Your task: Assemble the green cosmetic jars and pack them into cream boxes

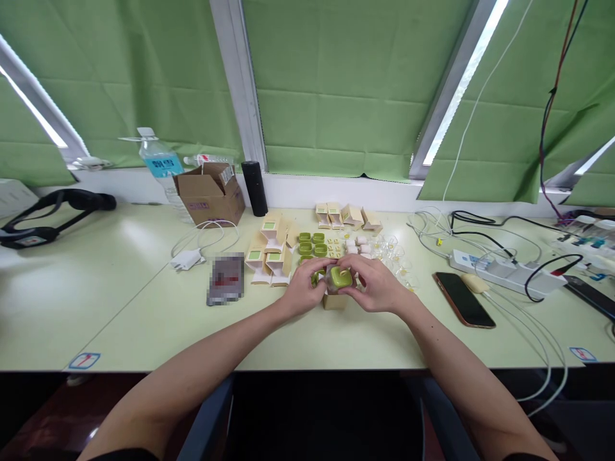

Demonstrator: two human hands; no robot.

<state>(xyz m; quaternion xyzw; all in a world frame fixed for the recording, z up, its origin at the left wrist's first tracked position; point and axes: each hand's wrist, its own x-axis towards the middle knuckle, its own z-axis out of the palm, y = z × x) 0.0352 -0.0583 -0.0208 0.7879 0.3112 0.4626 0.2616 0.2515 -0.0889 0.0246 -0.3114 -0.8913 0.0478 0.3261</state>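
Between my fingertips is a small green container (341,277) with a paler piece on its top and something clear around it. My left hand (303,289) grips it from the left. My right hand (373,283) pinches its right side. Just below sits a small cardboard box (335,302), partly hidden by my hands. Past my left hand stand several green cups (318,249), some covered by my fingers. Beyond my right hand are tiny yellow-green pieces (334,246), whitish cylinders (359,244) and clear plastic covers (393,251).
Open cream cartons (271,253) stand left of the cups, more cartons (352,216) behind. Leftward lie a grey packet (225,278), a charger (187,259), a brown box (210,195) and a bottle (163,166). Rightward are a phone (464,299), a power strip (504,272) and cables.
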